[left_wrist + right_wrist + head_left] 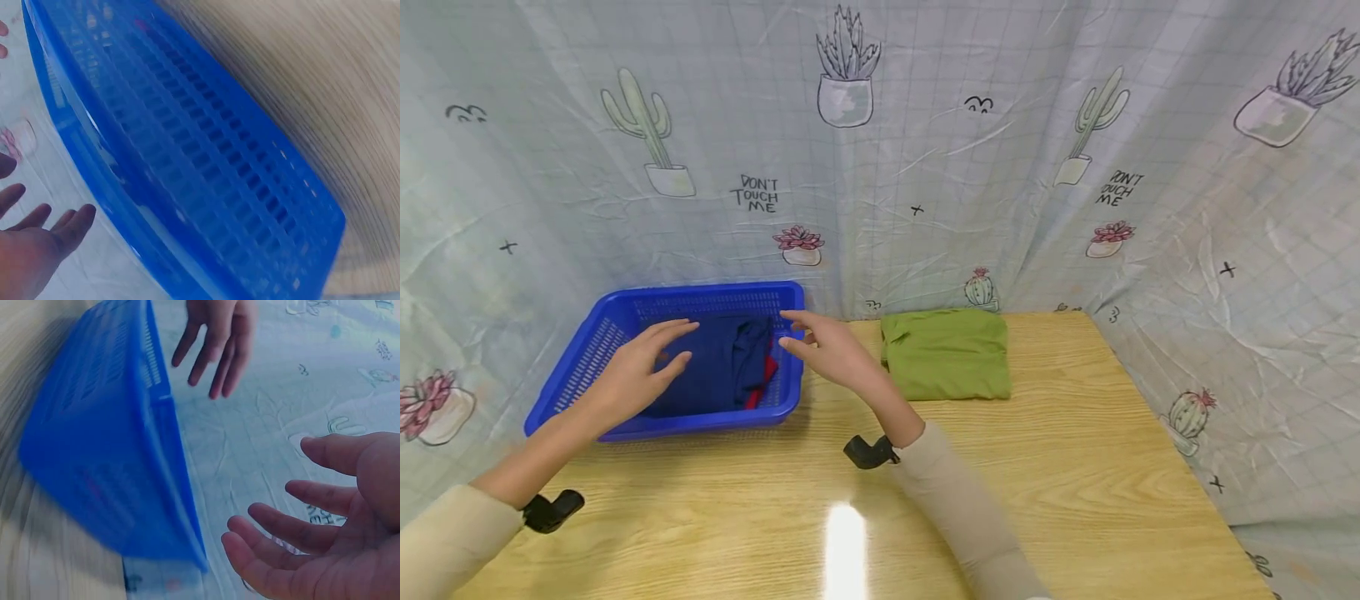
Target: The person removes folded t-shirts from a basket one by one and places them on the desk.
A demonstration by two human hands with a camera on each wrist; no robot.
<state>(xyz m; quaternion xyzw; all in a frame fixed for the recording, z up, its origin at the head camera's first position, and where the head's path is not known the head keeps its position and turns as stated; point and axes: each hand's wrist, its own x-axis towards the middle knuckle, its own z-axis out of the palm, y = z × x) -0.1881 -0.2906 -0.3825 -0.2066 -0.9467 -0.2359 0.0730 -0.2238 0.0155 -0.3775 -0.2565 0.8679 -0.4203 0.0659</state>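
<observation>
A blue plastic basket with slotted walls stands on the left of the table. Inside it lie dark navy cloth and, along its right side, a strip of red cloth. Over the basket's left part hovers my left hand, fingers spread and holding nothing. My right hand is by the basket's right rim, its fingers loosely extended and nothing in its grasp. To the right of that hand, a folded green cloth lies flat at the table's back edge.
The wooden table reaches back to a hanging curtain printed with cacti, which also closes in both sides. Black wrist cameras sit on the left wrist and the right wrist.
</observation>
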